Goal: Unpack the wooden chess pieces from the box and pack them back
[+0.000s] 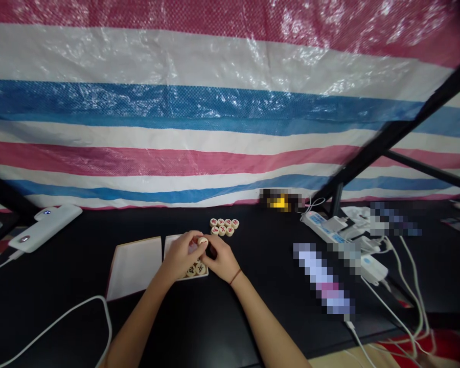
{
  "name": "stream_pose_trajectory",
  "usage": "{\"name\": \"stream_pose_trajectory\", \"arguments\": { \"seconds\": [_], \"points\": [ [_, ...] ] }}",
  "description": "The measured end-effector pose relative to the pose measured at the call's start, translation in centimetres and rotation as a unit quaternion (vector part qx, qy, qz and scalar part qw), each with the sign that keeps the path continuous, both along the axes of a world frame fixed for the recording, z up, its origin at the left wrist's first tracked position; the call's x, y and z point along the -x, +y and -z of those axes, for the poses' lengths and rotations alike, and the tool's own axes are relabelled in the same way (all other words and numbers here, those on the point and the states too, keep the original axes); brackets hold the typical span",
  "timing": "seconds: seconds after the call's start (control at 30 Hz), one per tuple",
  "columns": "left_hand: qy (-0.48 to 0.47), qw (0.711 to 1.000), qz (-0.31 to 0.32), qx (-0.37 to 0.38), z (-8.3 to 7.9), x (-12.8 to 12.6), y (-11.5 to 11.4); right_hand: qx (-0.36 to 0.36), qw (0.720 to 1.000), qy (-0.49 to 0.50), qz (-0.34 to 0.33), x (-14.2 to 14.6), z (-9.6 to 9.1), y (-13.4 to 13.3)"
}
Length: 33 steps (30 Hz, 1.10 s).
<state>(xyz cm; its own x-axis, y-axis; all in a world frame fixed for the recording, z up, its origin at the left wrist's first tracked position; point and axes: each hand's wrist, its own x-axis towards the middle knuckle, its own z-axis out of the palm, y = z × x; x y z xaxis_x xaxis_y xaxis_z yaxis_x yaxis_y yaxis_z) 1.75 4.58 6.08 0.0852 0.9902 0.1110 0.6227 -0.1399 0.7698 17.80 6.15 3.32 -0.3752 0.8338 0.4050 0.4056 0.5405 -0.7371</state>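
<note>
Both hands meet over a shallow white box (170, 244) on the black table (253, 306). My left hand (181, 254) pinches a round wooden chess piece (203, 240) between thumb and fingertips. My right hand (221, 260) is curled beside it, fingers closed near the box's right edge; what it holds, if anything, is hidden. A few more pieces (196, 269) lie in the box under my hands. Just beyond, a cluster of several pieces with red markings (224, 227) sits in two rows on the table.
The box lid (135, 267) lies open to the left. A white power bank (44, 227) with a cable sits far left. A power strip (324, 227) and tangled white cables occupy the right. A striped tarp (214, 112) hangs behind the table.
</note>
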Motion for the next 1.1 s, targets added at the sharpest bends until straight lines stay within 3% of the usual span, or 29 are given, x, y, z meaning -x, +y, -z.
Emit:
{"name": "stream_pose_trajectory", "arguments": {
  "seconds": [0.07, 0.2, 0.4, 0.47, 0.57, 0.63, 0.77, 0.9, 1.0, 1.1],
  "points": [
    [-0.084, 0.996, 0.022, 0.021, -0.6, -0.2, -0.6, -0.017, 1.000, 0.008, -0.013, -0.1, -0.2, -0.2],
    [-0.144, 0.989, 0.013, 0.023, -1.3, -0.8, -1.4, -0.027, 0.999, 0.020, 0.011, -0.2, -0.4, -1.0],
    [-0.221, 0.973, -0.033, 0.063, -0.3, -0.9, -1.3, -0.029, 0.996, 0.032, 0.073, -1.1, -0.8, -1.1],
    [-0.259, 0.961, -0.062, 0.076, 0.0, -0.6, -1.1, -0.059, 0.987, 0.034, 0.145, -2.7, -0.9, -0.2],
    [-0.309, 0.941, -0.110, 0.084, 0.3, -0.2, -0.9, -0.077, 0.946, 0.034, 0.313, -5.8, -0.5, 1.5],
    [-0.342, 0.929, -0.122, 0.075, 0.3, 0.1, -0.7, -0.049, 0.934, 0.006, 0.354, -7.5, 0.3, 2.3],
    [-0.331, 0.936, -0.099, 0.070, 0.3, 0.5, -0.6, 0.023, 0.945, -0.071, 0.318, -8.8, 1.9, 3.0],
    [-0.309, 0.945, -0.079, 0.073, 0.1, 0.4, -0.7, 0.022, 0.957, -0.123, 0.262, -8.1, 2.0, 2.8],
    [-0.305, 0.946, -0.084, 0.065, 0.3, 0.1, -0.8, -0.013, 0.967, -0.074, 0.243, -7.0, 0.8, 2.1],
    [-0.277, 0.957, -0.069, 0.051, 0.9, -0.3, -0.9, -0.054, 0.989, 0.016, 0.137, -4.9, -0.4, 0.7]
  ]
}}
